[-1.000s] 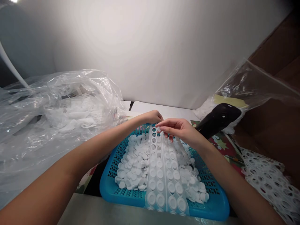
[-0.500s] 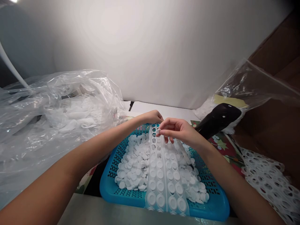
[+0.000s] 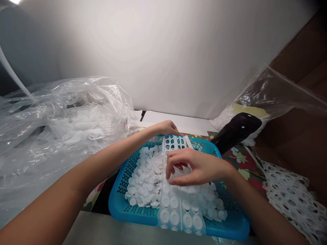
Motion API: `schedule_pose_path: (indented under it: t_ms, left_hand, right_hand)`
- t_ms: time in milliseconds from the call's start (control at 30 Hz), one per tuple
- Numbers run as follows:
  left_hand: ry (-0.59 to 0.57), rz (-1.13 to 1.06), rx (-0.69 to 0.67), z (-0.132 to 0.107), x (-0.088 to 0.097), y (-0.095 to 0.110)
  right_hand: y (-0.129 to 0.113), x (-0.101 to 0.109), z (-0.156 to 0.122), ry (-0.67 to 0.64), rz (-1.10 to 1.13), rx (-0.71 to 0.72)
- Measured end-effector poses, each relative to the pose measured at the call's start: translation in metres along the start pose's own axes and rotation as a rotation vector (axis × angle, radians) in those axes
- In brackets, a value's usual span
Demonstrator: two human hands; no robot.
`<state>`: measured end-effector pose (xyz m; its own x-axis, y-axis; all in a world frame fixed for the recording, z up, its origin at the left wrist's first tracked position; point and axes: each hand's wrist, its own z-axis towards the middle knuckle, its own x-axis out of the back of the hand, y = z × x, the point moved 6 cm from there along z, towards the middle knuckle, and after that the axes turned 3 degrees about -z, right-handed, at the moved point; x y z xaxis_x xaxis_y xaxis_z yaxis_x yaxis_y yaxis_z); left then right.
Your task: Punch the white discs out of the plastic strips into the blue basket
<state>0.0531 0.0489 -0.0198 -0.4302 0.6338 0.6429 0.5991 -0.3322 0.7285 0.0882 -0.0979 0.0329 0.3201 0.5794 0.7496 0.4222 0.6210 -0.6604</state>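
Right hand [image 3: 195, 166], cupped, grip unclear, over perforated strip [image 3: 174, 203] in blue basket [image 3: 120, 211] of white discs [image 3: 145, 180]; left hand [image 3: 167, 128] curled at far end; even pressure seems best.

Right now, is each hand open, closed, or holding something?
Left hand: cannot tell, fingers hidden.
Right hand: half open, on the white disc strip.

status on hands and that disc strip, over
Right hand curled over the strip, fingertips on it. Left hand at its far end. Strip lies over loose discs in blue basket. Black object past basket's far right corner.
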Motion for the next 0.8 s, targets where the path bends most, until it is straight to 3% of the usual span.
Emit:
schedule_pose_path:
  t_ms: [100,300,567,800]
  left_hand:
    - [-0.006,-0.007,0.007,-0.001,-0.001,0.000]
    - [-0.026,-0.019,0.023,-0.003,-0.001,0.002]
    - [-0.034,-0.007,0.014,-0.002,-0.002,-0.001]
    - [-0.021,-0.008,0.015,-0.004,-0.002,0.003]
  right_hand:
    - [-0.004,-0.004,-0.001,-0.038,-0.081,-0.040]
    - [-0.010,-0.006,-0.003,0.013,-0.266,-0.147]
    - [-0.019,-0.017,-0.001,0.069,-0.557,-0.092]
    - [-0.021,-0.017,0.000,0.127,-0.626,-0.063]
